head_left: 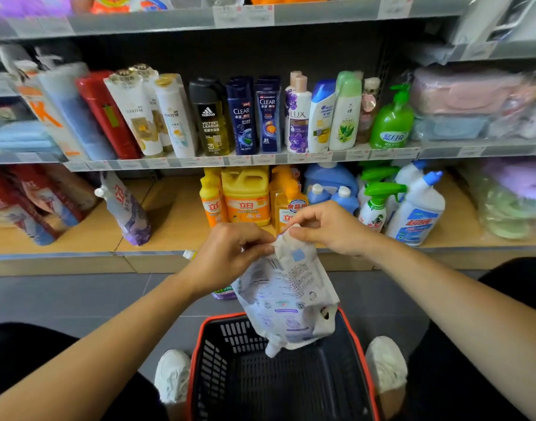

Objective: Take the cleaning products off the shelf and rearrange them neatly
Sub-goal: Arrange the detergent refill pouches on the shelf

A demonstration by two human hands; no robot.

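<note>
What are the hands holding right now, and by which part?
The left hand and right hand both pinch the upper edge of a white refill pouch, which hangs spout-down over the basket.

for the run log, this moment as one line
left hand, right hand: pinch pouch top | pouch: spout down over basket

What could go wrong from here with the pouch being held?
1. The left hand and right hand pinch only the upper edge of the white pouch, which hangs spout-down over the basket; it might slip and land on its cap.
2. The purple pouch, standing tilted and alone on the bottom shelf, could tip over.
</note>
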